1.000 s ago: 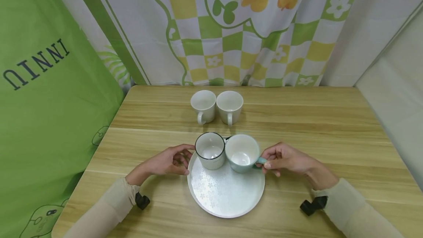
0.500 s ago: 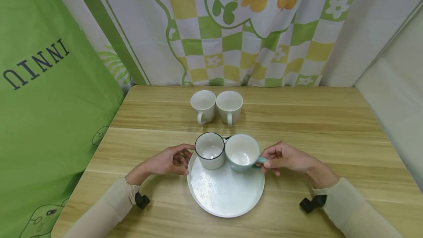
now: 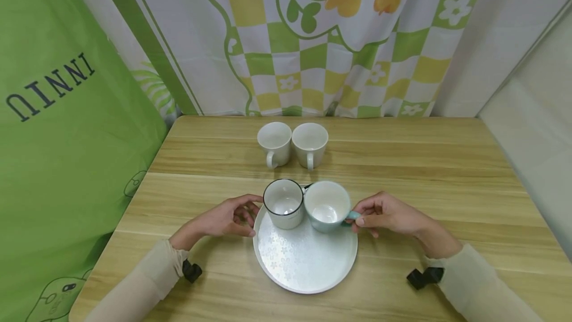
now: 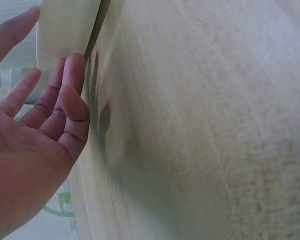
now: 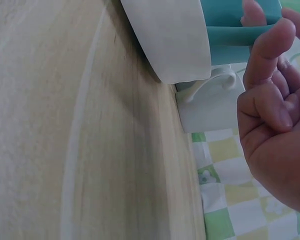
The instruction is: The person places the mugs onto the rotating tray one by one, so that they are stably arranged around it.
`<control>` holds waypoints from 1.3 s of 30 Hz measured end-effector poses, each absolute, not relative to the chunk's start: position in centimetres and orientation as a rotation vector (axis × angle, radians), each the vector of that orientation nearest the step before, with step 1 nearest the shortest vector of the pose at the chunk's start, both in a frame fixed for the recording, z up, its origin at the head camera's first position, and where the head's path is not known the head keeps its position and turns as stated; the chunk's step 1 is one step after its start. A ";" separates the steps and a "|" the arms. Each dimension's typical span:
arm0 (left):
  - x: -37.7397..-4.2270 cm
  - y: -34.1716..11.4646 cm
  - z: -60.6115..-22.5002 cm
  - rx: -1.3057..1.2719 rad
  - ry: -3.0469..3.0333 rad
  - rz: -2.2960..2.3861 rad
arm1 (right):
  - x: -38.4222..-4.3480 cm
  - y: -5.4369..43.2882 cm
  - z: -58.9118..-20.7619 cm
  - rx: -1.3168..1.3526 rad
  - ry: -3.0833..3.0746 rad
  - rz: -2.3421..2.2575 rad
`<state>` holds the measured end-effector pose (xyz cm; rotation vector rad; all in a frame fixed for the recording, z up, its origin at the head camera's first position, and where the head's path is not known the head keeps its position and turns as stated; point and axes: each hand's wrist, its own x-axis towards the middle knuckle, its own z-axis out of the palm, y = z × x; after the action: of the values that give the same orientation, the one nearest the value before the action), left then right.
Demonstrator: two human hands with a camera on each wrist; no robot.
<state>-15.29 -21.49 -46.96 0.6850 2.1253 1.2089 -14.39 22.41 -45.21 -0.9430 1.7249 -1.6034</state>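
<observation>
Sleeves: two pale cuffs, left [image 3: 147, 275] and right [image 3: 484, 282], coming in from the near corners, a black fitting at each wrist
Tray: round white tray [image 3: 308, 265], flat on the surface [image 3: 424, 163] between the hands; round, so no long axis; small flower pattern, strongest at left
Left hand: left hand [image 3: 223, 217] at the tray's left edge, partly open, fingers loosely bent, nothing enclosed; thumb tip at the rim; forefinger reaches to the dark-rimmed mug, contact cannot be told
Right hand: right hand [image 3: 386, 215] closed in a pinch on the green mug's handle, thumb on the near side
Green mug: pale green mug [image 3: 327, 207], upright on the tray's far right part, mouth up; handle points right and slightly nearer, so its longest line seen from above runs left to right
Dark-rimmed mug: white mug with a dark rim [image 3: 284, 207], upright, just left of the green one; a dark bit of handle shows at its right, far side, the rest hidden
Far pair: left white mug [image 3: 274, 140] and right white mug [image 3: 310, 143], upright side by side beyond the tray, both handles toward the person
Backdrop: checked curtain [image 3: 339, 68] behind the surface's far edge
</observation>
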 end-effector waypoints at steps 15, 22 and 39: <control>-15.2 -21.5 -46.9 0.681 2.133 1.203 | -13.5 22.6 -44.7 -0.948 1.961 -1.528; -15.2 -21.6 -46.8 0.681 2.136 1.209 | -12.9 22.9 -44.6 -0.866 2.161 -1.470; -15.2 -21.7 -46.8 0.733 2.181 1.212 | -11.6 23.2 -45.3 -0.660 2.350 -1.394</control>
<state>-15.20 -21.70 -46.76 0.7326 2.1810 1.2124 -11.57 23.17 -45.35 -0.6598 2.3503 -1.3940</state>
